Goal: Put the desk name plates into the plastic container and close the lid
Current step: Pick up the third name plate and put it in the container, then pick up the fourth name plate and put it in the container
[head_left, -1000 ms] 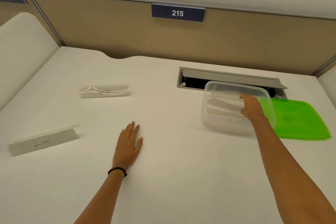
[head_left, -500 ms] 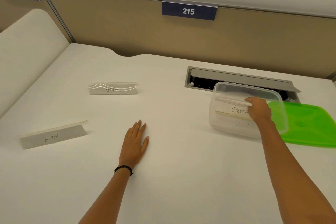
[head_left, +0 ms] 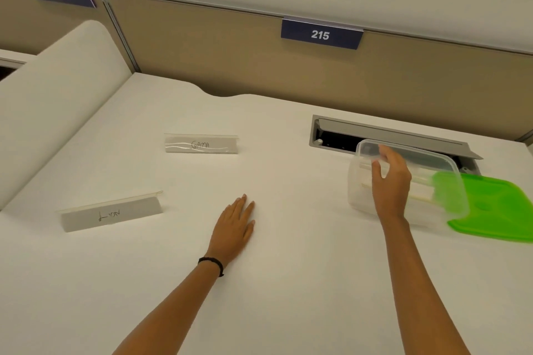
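One name plate point(head_left: 424, 186) already lies inside the clear container point(head_left: 357, 181) at the right of the frame, seen only as pale strips through the wall. Your right hand point(head_left: 390, 181) hangs over the container's near left part, fingers loosely spread and curled, gripping nothing; whether the fingertips touch the rim cannot be told. The green lid point(head_left: 496, 207) lies flat on the desk point(head_left: 288, 282) against the container's right side, at the right edge of the frame, off the container. Two plates stand out on the desk, well apart from the container. The plate marked GAMA point(head_left: 201, 145) sits upright left of centre, in the upper middle of the frame; the plate marked LION point(head_left: 111, 212) stands lower left, turned slightly. Your left hand point(head_left: 235, 228) rests flat on the desk at centre, palm down, fingers together and extended, empty, between the two loose plates and the container, touching neither plate. Behind the container is an open grey cable hatch point(head_left: 389, 135) in the desk, and on the partition above it a blue sign point(head_left: 320, 34) reads 215.
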Action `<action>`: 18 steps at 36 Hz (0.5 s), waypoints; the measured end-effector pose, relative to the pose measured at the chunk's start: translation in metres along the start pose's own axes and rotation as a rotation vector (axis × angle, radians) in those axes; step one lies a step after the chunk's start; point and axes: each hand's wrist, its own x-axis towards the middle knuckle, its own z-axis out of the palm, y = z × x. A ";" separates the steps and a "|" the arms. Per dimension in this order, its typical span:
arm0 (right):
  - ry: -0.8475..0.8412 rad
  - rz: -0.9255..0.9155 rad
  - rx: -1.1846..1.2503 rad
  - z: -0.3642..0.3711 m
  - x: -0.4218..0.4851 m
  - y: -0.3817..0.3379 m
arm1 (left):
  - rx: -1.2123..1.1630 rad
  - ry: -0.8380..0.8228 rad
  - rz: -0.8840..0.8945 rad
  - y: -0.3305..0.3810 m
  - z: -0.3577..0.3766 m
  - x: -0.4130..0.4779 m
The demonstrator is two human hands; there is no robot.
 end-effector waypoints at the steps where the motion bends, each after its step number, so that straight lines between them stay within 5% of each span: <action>1: -0.006 -0.025 0.012 0.005 -0.005 -0.008 | 0.007 -0.020 0.034 -0.007 -0.007 0.000; 7: -0.116 -0.135 0.027 0.047 -0.034 -0.048 | 0.048 0.080 0.079 -0.059 -0.061 -0.002; 12: -0.252 -0.233 0.023 0.084 -0.063 -0.078 | 0.076 0.256 -0.068 -0.110 -0.096 -0.012; 18: -0.444 -0.352 -0.024 0.127 -0.103 -0.108 | 0.058 0.262 -0.222 -0.170 -0.121 -0.033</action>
